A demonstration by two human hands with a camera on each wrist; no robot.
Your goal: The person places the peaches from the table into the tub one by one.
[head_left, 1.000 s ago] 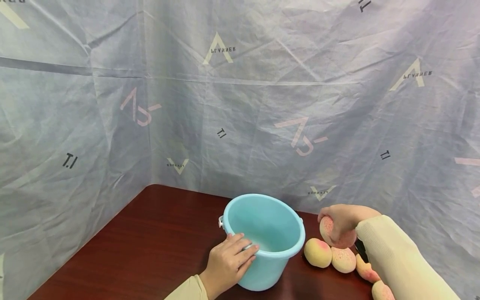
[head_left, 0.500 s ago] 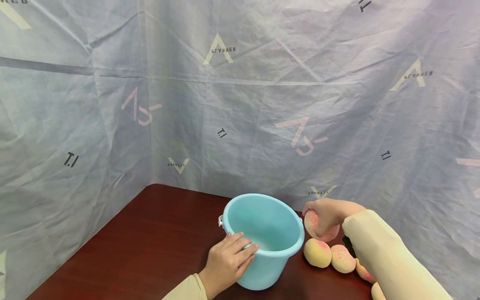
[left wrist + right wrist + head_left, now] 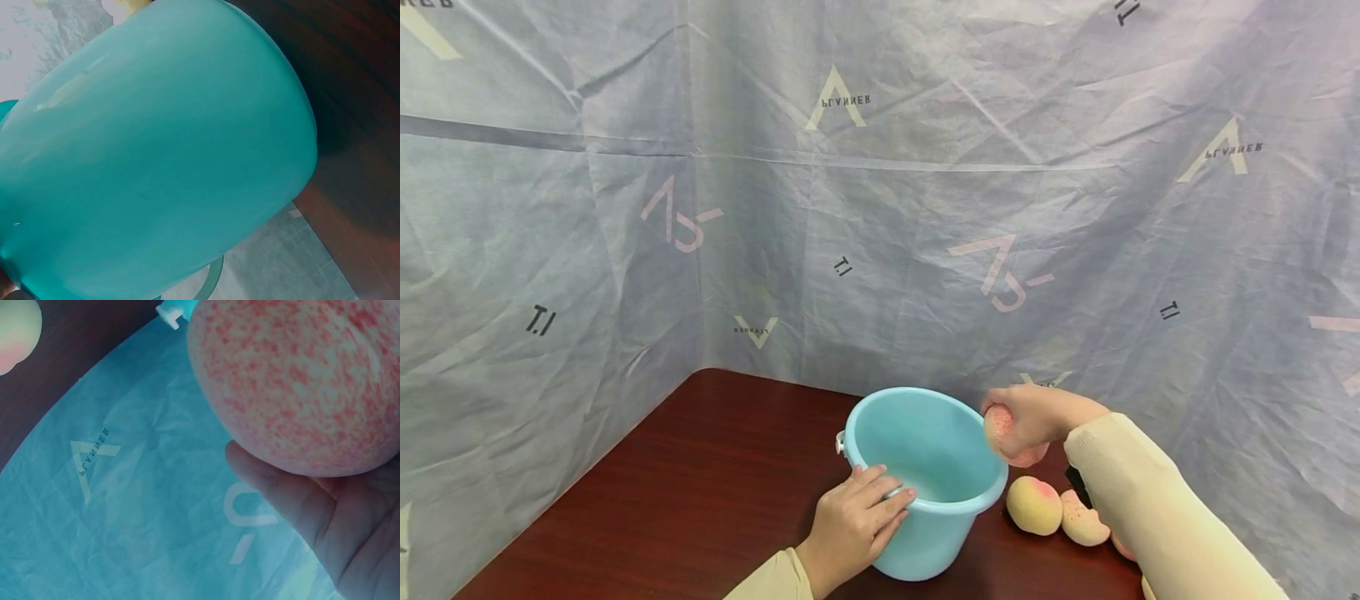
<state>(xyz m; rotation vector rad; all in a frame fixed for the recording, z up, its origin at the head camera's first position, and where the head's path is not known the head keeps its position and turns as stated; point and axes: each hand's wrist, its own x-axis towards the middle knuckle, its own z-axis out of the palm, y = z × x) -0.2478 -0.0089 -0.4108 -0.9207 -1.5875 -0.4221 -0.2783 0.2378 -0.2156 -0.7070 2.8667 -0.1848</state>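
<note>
"What fills my colleague's far edges?"

"A creased gray sheet [image 3: 910,208] hangs behind the dark red tabletop [image 3: 700,475], which spreads broadly left of the bucket to a rounded far corner; I count that as my widest room."

"Next in size?"

"The pale blue bucket [image 3: 925,542] stands mouth up, right of center. A cream sleeve [image 3: 1157,492] reaches in from the lower right."

"And each grip?"

"The left hand [image 3: 853,521] holds the bucket's near rim, fingers bent across its edge, thumb hidden from me. The right hand [image 3: 1037,414] is clamped round a red-speckled peach [image 3: 300,387], raised at the bucket's right rim; I cannot tell whether they touch."

"Smaller still?"

"A yellow peach [image 3: 1034,506] sits just right of the bucket, others beyond it partly behind the sleeve. A white handle mount [image 3: 840,442] juts from the rim's left edge."
</note>
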